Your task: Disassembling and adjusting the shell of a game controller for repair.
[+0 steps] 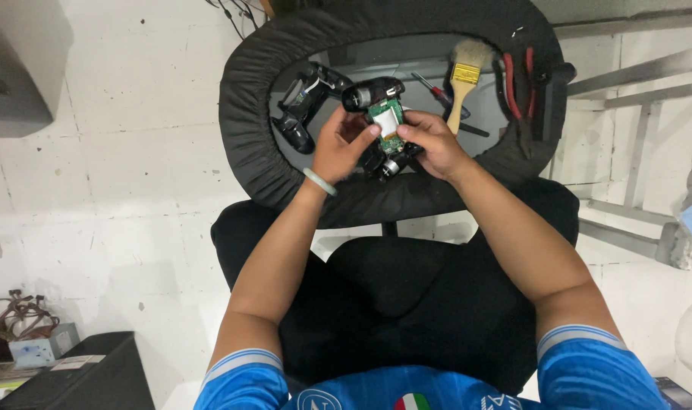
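Both my hands hold an opened black game controller (382,121) with a green circuit board and a white battery showing. My left hand (340,144), with a pale green bracelet on the wrist, grips its left side, thumb near the board. My right hand (431,140) grips its right side, fingertips touching the board's edge. The controller hangs over a round tray (243,114) with a padded black rim.
In the tray lie a black controller shell (304,102), a red-handled screwdriver (435,93), a paintbrush (464,76) and red-handled pliers (517,80). A black chair (407,296) stands below. A dark box (80,376) sits at bottom left, a metal rack (642,137) at right.
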